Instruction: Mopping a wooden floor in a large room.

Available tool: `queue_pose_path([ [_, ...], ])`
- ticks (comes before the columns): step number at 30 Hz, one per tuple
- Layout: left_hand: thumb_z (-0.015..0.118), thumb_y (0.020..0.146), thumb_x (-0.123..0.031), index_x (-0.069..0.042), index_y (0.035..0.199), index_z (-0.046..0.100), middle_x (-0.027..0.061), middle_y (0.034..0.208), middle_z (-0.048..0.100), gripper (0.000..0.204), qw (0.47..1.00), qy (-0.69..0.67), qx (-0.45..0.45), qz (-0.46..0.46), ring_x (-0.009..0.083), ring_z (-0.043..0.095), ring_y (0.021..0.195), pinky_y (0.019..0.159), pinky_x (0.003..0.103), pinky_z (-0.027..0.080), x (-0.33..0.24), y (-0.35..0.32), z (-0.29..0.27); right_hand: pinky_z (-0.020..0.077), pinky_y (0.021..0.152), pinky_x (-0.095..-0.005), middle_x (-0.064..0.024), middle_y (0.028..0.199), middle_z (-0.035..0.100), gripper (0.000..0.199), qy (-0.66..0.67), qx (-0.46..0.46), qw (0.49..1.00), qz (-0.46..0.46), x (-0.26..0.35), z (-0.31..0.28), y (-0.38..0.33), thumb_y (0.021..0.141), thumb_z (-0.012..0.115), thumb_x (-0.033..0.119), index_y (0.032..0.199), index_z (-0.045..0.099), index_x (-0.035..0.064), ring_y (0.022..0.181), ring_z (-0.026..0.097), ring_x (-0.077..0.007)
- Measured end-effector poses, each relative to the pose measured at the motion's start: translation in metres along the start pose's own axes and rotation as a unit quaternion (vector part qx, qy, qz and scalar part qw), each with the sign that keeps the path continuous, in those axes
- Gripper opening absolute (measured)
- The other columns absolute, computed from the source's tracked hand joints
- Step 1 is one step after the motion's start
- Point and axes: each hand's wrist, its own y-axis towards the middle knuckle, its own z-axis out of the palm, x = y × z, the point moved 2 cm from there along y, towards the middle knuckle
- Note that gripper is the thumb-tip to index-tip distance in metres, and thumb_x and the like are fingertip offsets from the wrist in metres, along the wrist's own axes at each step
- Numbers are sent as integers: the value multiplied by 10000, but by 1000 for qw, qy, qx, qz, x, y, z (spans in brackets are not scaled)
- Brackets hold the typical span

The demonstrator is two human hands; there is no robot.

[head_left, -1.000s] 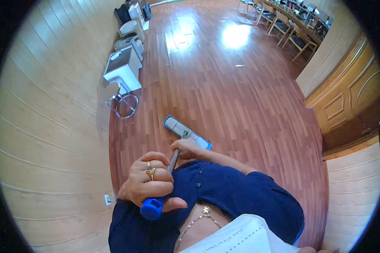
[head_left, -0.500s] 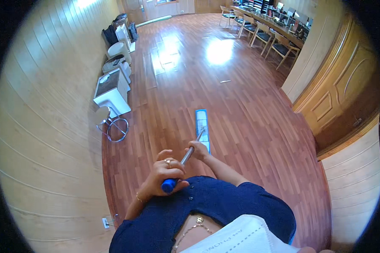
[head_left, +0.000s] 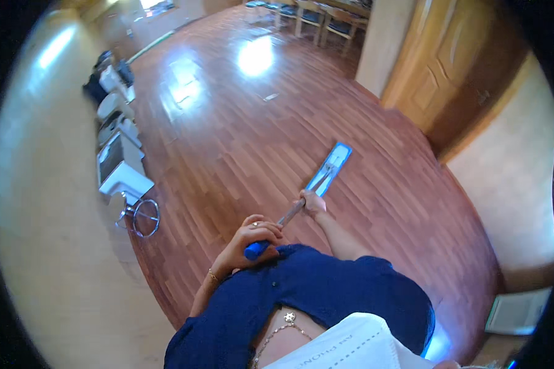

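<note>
A flat mop (head_left: 333, 165) with a blue-edged, pale rectangular head lies on the wood-plank floor ahead of me, turned slantwise toward the far right. Its metal pole slopes back up to my body and ends in a blue grip (head_left: 256, 249). Near that top end, my left hand (head_left: 257, 237) is closed round the pole, a ring on one finger. Lower down, between it and the mop head, my right hand (head_left: 314, 203) grips the pole with the arm stretched out. The right hand covers part of the pole and the near end of the head.
Along the left wall stand a round stool with a metal ring base (head_left: 146, 218), a white cabinet (head_left: 128, 172) and several bins and bags. Wooden chairs (head_left: 338, 27) line a desk at the far right. A wooden door (head_left: 443, 67) is on the right. A small pale scrap (head_left: 270, 97) lies on the floor.
My view has swung to the right. The mop head has shifted right and turned from nearly straight ahead to slantwise. My left fingers, partly raised before, are now curled down on the pole.
</note>
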Motion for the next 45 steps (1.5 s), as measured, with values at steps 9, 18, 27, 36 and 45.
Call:
queue_pose_path([
  [9, 741, 773, -205, -104, 912, 635, 71, 1094, 669, 202, 983, -100, 148, 31, 263, 570, 1167, 1041, 451, 295, 26, 79, 69, 480, 692, -459, -146, 828, 601, 228, -349, -193, 913, -90, 1, -145, -105, 774, 713, 265, 785, 564, 93, 837, 591, -371],
  [18, 774, 741, -117, -56, 865, 620, 126, 1016, 673, 207, 923, -263, 266, 94, 332, 604, 1111, 966, 438, 458, 43, 157, 163, 452, 756, -438, -119, 839, 540, 195, -333, -303, 892, 44, -51, -251, -214, 655, 636, 73, 804, 511, 89, 893, 538, -340],
  [27, 710, 764, 17, -68, 867, 608, 109, 1039, 669, 168, 877, -344, 335, 22, 292, 582, 1147, 974, 423, 444, 26, 180, 201, 428, 732, -467, -137, 807, 547, 182, -373, -374, 849, 19, -80, -260, -318, 676, 646, 121, 791, 515, 67, 839, 526, -360],
  [36, 734, 764, -9, -33, 822, 602, 117, 982, 673, 146, 886, -352, 300, 17, 261, 620, 1037, 894, 399, 469, -13, 169, 169, 525, 697, -479, -94, 896, 684, 243, -408, -261, 870, 88, -24, -229, -333, 763, 606, 161, 974, 662, 267, 806, 656, -351],
  [45, 738, 782, -102, -59, 815, 599, 104, 902, 660, 149, 929, -267, 226, 117, 312, 634, 954, 845, 429, 471, -73, 141, 108, 535, 704, -454, -107, 883, 688, 349, -347, -139, 924, -76, 26, -218, -260, 688, 654, 121, 1017, 669, 237, 807, 663, -338],
])
